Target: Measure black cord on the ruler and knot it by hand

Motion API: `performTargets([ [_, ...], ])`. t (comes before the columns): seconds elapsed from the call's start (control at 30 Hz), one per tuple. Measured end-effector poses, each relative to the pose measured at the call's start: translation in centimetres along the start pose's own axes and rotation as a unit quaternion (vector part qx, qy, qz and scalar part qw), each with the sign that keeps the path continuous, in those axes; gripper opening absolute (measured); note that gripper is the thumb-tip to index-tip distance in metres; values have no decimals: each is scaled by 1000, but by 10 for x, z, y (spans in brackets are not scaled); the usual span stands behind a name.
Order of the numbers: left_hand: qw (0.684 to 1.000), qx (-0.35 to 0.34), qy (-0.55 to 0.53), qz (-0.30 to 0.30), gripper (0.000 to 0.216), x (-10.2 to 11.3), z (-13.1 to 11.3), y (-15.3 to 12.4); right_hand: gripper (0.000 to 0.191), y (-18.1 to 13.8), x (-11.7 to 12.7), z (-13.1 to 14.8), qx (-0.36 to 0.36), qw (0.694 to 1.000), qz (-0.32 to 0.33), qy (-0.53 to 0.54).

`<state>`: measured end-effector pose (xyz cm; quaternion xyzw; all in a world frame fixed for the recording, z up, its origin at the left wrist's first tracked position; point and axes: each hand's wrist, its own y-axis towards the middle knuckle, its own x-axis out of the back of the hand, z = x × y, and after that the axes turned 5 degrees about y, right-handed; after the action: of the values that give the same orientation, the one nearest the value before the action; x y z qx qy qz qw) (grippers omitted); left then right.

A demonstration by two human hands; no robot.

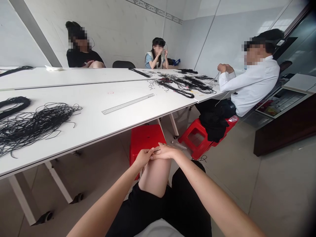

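Above my bare knee, my left hand (145,157) is closed, thumb and fingertips pinching a short piece of thin black cord (157,150). The cord's visible end lies against the palm side of my right hand (166,151). That hand is stretched out with its thumb raised, and its fingers run under my left fingertips. The two hands touch each other. How much cord sits between the left fingers is hidden.
A white table (86,121) bears a clear ruler (128,104), a loose heap of black cords (39,123) and more black cord bundles (187,84). Red stools (145,136) stand near my knees. Three people sit around; the one in a white shirt (256,84) holds thin cord.
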<state>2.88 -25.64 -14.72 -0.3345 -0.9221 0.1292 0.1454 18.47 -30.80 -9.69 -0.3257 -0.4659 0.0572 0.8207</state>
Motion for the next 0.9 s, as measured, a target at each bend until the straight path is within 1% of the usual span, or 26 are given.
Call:
performTargets([
  [0.07,1000,-10,0,3,49,4,5,-4,115,0,0,-2,19,1000,5,12],
  [0.13,1000,-18,-5,9,44,12,11,-10,116,-1,0,-3,30,999,9,22],
  [0.27,999,-30,-16,29,37,35,26,-27,120,-6,3,-1,46,998,13,41],
  [0.4,999,-29,10,30,41,56,37,-40,124,-7,3,1,51,997,10,62],
  [0.53,1000,-6,-1,11,46,68,33,-49,124,-3,1,-2,49,996,-1,73],
  [0.63,1000,-20,9,21,42,80,29,-56,119,0,-2,-5,49,997,-10,67],
  [0.73,998,-28,51,18,38,97,29,-65,118,3,-3,-7,48,997,-14,59],
  [0.9,990,-11,142,-19,38,127,33,-81,126,2,-2,-6,40,998,-12,52],
])
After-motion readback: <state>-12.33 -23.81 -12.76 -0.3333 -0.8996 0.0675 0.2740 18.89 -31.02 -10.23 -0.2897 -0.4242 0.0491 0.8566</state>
